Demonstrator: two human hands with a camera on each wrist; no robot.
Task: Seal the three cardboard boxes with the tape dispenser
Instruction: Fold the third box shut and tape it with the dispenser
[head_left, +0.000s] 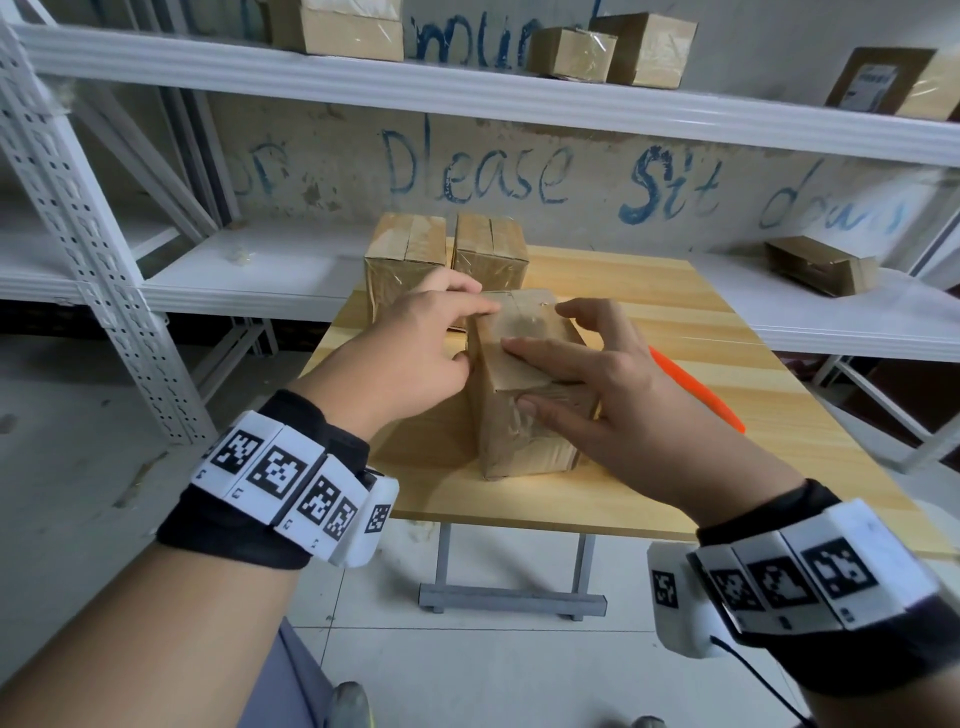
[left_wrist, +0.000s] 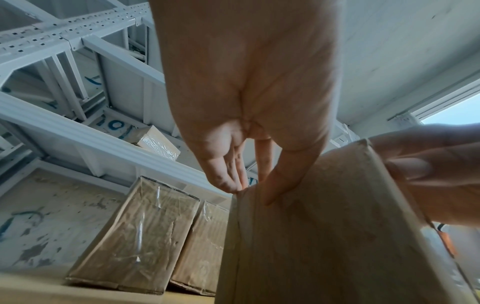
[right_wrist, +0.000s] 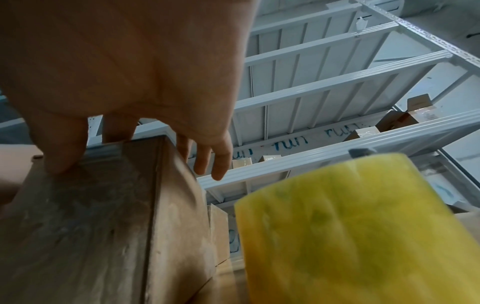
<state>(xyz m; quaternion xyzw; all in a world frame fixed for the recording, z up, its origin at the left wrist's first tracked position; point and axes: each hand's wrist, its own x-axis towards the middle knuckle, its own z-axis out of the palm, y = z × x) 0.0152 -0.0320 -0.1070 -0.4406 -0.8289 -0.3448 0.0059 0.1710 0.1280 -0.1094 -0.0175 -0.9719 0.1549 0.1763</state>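
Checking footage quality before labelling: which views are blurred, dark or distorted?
Head view: sharp, evenly lit, shelves bowed by the wide lens. Left wrist view: dim, backlit left hand, window glare at right. Right wrist view: yellow tape roll blurred up close, brown cardboard box in shadow.

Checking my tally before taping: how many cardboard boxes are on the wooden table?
3. The near box stands at the table's middle under both hands; the back-left box and back-right box stand side by side behind it. More boxes sit on shelves, off the table.
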